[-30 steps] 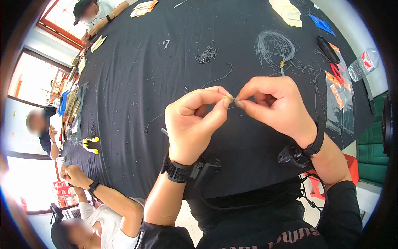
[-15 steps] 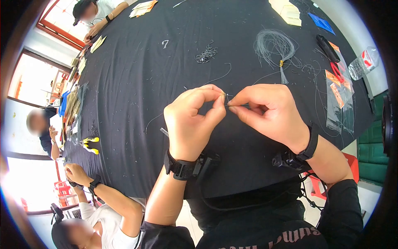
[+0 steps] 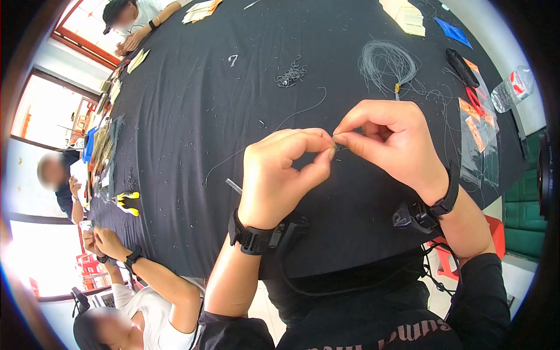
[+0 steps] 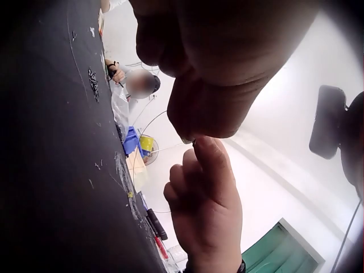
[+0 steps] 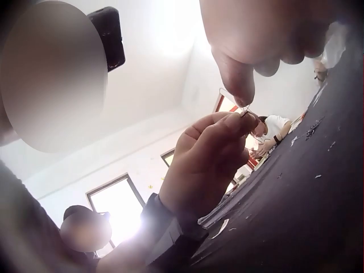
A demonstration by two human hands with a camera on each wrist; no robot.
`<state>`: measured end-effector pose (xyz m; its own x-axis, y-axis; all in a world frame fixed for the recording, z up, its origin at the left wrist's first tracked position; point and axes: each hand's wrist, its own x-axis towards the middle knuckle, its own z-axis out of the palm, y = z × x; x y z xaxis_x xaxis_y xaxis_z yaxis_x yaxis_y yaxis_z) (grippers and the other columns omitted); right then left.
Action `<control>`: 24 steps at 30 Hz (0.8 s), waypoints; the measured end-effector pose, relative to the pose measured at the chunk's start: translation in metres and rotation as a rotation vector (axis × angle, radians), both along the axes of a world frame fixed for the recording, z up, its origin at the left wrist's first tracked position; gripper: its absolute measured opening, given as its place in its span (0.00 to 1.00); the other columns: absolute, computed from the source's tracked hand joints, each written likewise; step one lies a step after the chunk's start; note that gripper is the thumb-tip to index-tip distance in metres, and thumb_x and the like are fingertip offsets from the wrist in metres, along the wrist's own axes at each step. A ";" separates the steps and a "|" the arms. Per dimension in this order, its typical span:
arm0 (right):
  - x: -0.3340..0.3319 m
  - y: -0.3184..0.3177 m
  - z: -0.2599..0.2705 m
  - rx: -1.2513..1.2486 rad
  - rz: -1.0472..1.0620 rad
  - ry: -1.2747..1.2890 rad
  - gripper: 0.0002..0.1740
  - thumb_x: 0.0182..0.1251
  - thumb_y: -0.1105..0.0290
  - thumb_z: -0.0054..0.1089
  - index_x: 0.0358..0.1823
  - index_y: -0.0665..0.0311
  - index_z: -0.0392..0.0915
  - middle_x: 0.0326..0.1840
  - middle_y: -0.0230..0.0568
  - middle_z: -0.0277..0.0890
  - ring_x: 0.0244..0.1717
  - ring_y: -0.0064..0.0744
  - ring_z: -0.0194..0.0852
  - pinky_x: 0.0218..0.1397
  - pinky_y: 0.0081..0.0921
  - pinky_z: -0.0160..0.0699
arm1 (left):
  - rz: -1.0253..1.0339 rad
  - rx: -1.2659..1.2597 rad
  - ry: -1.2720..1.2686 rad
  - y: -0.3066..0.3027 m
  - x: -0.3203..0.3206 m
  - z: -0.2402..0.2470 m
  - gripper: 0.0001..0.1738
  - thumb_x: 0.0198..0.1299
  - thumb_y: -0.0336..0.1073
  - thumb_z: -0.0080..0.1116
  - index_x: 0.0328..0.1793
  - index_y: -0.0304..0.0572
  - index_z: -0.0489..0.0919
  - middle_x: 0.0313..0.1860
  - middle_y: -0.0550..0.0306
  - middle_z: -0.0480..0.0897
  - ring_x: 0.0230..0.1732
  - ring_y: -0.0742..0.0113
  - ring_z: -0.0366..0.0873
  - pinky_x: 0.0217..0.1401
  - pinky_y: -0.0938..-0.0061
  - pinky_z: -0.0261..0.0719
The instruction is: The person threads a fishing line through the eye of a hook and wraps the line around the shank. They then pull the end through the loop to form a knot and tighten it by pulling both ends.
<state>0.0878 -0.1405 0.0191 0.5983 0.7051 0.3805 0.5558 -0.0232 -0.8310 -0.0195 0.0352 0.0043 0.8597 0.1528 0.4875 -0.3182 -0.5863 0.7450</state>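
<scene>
In the head view, my left hand (image 3: 274, 175) pinches a tiny dark fish hook (image 5: 244, 114) between thumb and forefinger, most of it hidden by the fingertips. My right hand (image 3: 399, 143) pinches thin fishing line (image 5: 246, 107) right beside it, thumb against forefinger. The two sets of fingertips nearly meet above the black cloth. A loose strand of line (image 3: 324, 99) curves over the table beyond my left hand. Farther out lie a pile of fish hooks (image 3: 290, 77) and a coiled bundle of clear line (image 3: 388, 67) tied with a yellow band.
Black cloth (image 3: 192, 146) covers the table. Yellow-handled pliers (image 3: 128, 204) lie at the left. Red-handled scissors (image 3: 473, 104), plastic packets (image 3: 478, 149) and a water bottle (image 3: 511, 91) are at the right edge. Cards (image 3: 408, 20) lie at the far side. Other people sit around the table.
Both hands have shifted right from half a second ago, and the right hand has risen. Its fingertips went from beside and below the left fingertips to just above them.
</scene>
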 end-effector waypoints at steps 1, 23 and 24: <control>0.000 0.000 -0.001 0.004 -0.001 0.014 0.03 0.62 0.76 0.70 0.35 0.64 0.83 0.17 0.27 0.70 0.19 0.12 0.60 0.24 0.18 0.56 | -0.012 -0.011 -0.006 0.000 0.000 0.000 0.07 0.50 0.24 0.70 0.35 0.37 0.85 0.37 0.55 0.89 0.39 0.63 0.88 0.42 0.75 0.85; 0.005 -0.002 0.000 0.078 -0.028 -0.027 0.05 0.59 0.78 0.69 0.36 0.63 0.84 0.15 0.19 0.62 0.18 0.08 0.51 0.23 0.16 0.48 | 0.044 -0.493 0.246 -0.002 -0.006 0.011 0.03 0.63 0.24 0.65 0.40 0.31 0.86 0.42 0.54 0.88 0.33 0.82 0.79 0.36 0.87 0.74; 0.005 -0.003 0.001 0.084 -0.023 -0.043 0.05 0.59 0.78 0.69 0.36 0.63 0.84 0.15 0.19 0.62 0.18 0.08 0.51 0.23 0.16 0.48 | 0.041 -0.513 0.239 -0.002 -0.006 0.012 0.03 0.63 0.25 0.65 0.40 0.31 0.86 0.42 0.54 0.88 0.34 0.82 0.79 0.37 0.87 0.75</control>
